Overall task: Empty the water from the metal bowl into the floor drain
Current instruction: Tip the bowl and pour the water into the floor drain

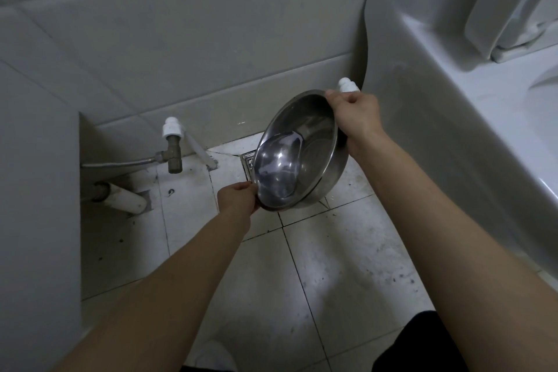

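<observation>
Far left: a brass valve [174, 151] on the wall pipe, with 2 white pipes [125, 198] along the stained floor tiles [326, 266] beneath. Close enough to catch spray if the pour runs wide.

Left hand [238, 198] at the low rim of the metal bowl [297, 151], fingers pinching the edge, thumb over the lip, the rest tucked underneath and mostly hidden. A thin, wet rim held by a pinch only: likely to slip, dropping the low edge onto the tiles.

Floor drain [248, 160] just beside the bowl's left edge, only a corner of the grate showing, the rest hidden behind the bowl. Bowl held above the floor between both hands, tilted steeply toward the left, right side raised. Pouring lip apparently over or just past the grate; cannot tell exactly. A sudden steeper tilt would probably send water past the grate and across the tiles toward the person's feet at the bottom of the view.

Inside the bowl: a shallow pool of water [277, 169] gathered against the lower left wall, upper right wall bare and shiny. No stream visible leaving the lip; too dim to be sure.

Right hand [353, 118] on the raised rim, fingers curled over the edge and pressed together, thumb behind. Toilet base [422, 118] just beside that wrist, so little room for lifting further; a knock there could jolt the bowl.
</observation>
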Demonstrator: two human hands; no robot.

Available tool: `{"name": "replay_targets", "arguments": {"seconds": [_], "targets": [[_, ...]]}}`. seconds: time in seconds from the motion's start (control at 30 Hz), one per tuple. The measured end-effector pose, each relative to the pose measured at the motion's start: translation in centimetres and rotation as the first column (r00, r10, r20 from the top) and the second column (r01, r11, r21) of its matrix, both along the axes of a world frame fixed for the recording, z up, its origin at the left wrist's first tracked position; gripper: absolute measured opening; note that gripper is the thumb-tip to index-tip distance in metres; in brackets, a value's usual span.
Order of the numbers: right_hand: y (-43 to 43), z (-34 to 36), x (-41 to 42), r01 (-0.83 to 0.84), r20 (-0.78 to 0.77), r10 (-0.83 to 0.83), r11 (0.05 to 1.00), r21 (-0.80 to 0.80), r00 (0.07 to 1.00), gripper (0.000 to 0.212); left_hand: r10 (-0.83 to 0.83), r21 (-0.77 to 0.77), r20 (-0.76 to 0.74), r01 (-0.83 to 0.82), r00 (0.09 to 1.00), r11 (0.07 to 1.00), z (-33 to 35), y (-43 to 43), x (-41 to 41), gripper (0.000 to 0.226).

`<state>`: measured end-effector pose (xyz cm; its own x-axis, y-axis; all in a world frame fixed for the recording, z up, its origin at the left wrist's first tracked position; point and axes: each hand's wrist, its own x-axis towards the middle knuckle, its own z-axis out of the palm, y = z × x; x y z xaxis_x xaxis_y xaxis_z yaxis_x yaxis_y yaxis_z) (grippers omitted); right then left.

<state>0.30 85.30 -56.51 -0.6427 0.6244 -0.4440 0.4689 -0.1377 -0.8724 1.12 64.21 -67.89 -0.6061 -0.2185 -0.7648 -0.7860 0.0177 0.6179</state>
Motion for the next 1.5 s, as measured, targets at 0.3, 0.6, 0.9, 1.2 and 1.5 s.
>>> {"name": "replay_targets", "arguments": {"seconds": [0.3, 0.6, 0.9, 1.2, 1.5], "targets": [[0.1, -0.4, -0.1, 0.008, -0.021, -0.008, 1.0, 0.006, 1.0, 0.028, -0.011, 0.007, -0.002, 0.011, 1.0, 1.0, 0.3, 0.1, 0.1, 0.026], [0.4, -0.9, -0.1, 0.0, -0.053, 0.002, 0.999, 0.035, 0.999, 0.041, -0.044, 0.007, -0.01, 0.044, 0.999, 0.999, 0.5, 0.1, 0.3, 0.025], [0.7, -1.3, -0.3, -0.036, -0.059, 0.039, 0.998, 0.052, 0.998, 0.034, -0.055, 0.003, -0.017, 0.055, 0.998, 0.998, 0.4, 0.2, 0.3, 0.025], [0.6, -1.7, -0.6, -0.036, -0.075, 0.04, 0.998, 0.057, 0.996, 0.038, -0.041, 0.01, -0.01, 0.041, 0.999, 0.999, 0.4, 0.3, 0.2, 0.026], [0.4, -1.6, -0.9, -0.059, -0.056, 0.063, 0.996, 0.069, 0.996, 0.041, -0.038, 0.008, -0.002, 0.038, 0.999, 0.999, 0.3, 0.2, 0.1, 0.027]]}}
